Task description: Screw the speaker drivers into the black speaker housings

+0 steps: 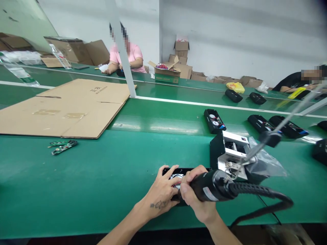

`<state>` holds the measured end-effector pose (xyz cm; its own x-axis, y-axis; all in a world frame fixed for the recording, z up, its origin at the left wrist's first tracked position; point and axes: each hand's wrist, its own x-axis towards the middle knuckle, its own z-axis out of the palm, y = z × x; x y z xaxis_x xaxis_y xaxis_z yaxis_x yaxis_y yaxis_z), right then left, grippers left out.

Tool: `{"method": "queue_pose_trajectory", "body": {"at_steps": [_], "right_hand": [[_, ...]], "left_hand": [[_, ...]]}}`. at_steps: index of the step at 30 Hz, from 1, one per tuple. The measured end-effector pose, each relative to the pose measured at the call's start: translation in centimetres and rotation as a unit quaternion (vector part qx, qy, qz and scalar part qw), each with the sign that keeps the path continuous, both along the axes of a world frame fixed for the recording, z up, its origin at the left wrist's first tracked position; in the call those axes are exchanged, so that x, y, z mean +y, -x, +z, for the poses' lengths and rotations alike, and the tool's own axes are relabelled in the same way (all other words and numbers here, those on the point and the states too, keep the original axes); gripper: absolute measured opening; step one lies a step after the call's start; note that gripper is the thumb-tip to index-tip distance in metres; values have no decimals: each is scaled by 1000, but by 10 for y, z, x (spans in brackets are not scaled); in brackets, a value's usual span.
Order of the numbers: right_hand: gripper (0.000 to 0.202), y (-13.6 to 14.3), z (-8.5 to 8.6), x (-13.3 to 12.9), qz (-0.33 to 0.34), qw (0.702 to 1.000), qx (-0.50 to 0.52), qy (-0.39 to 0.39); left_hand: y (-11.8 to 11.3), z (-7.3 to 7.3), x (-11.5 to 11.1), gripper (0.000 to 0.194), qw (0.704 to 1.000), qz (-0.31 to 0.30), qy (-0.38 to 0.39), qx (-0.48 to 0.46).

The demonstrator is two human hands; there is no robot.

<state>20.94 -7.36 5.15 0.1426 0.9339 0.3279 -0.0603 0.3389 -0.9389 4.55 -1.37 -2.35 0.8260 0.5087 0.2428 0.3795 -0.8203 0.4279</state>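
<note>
My left hand [160, 194] rests on the black oblong plastic speaker housing [178, 172] that lies flat on the green desk [107, 177] right in front of me, at about six o'clock in my view; my fingers [170, 169] are spread over its near edge and beside the round silver driver [176, 177] set in it, pressing down rather than closing around it. My right hand [196, 200] is wrapped in a closed grip on the black cylindrical electric screwdriver [212, 186], with its tip end hidden behind my fingers over the housing, so I cannot tell if it touches. A thick black ribbed cable [260, 192] runs from the tool's rear toward four o'clock. Just beyond the tool, at about two o'clock, stands a black-and-silver metal box machine [230, 153] with a clear plastic bag [268, 161] against its right side. Further out at one to two o'clock, several black speaker units [214, 120] lie on the belt, well apart from my hands. At ten o'clock lies a large flattened brown cardboard sheet [68, 105], with small green circuit boards [62, 146] just before its near edge. Across the desk, a person in a pink shirt [127, 56] sits at twelve o'clock, and another person's arm [291, 88] shows at two o'clock.
</note>
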Motion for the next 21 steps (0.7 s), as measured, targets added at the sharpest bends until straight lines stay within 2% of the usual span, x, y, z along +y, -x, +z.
{"method": "queue_pose_trajectory", "body": {"at_steps": [3,6,8,9,10,12,14,16,18,21], "right_hand": [[18,-17,18,-6,-1,997,75,-6],[6,-58,34,-26,-52,987,151,-30],[10,-92,35,-40,-137,978,157,-13],[18,-109,32,-45,-190,971,147,15],[30,-125,27,-48,-246,960,125,51],[55,-151,12,-47,-332,935,47,114],[70,-168,-6,-40,-396,909,-13,132],[80,-174,-26,-33,-435,894,-28,105],[86,-172,-47,-28,-480,873,-59,64],[68,-154,-89,-27,-556,822,-122,28]], "left_hand": [[8,15,3,25,999,-18,-5,28],[32,41,8,28,998,-46,-12,49],[51,52,13,53,997,-57,-25,50],[58,53,17,68,996,-69,-50,41],[63,51,22,77,993,-78,-85,28],[65,40,35,77,980,-103,-172,-12],[58,28,49,60,963,-113,-239,-41],[51,22,60,40,952,-119,-277,-50],[48,24,68,29,946,-132,-293,-49],[52,30,79,25,948,-143,-282,-28]]}}
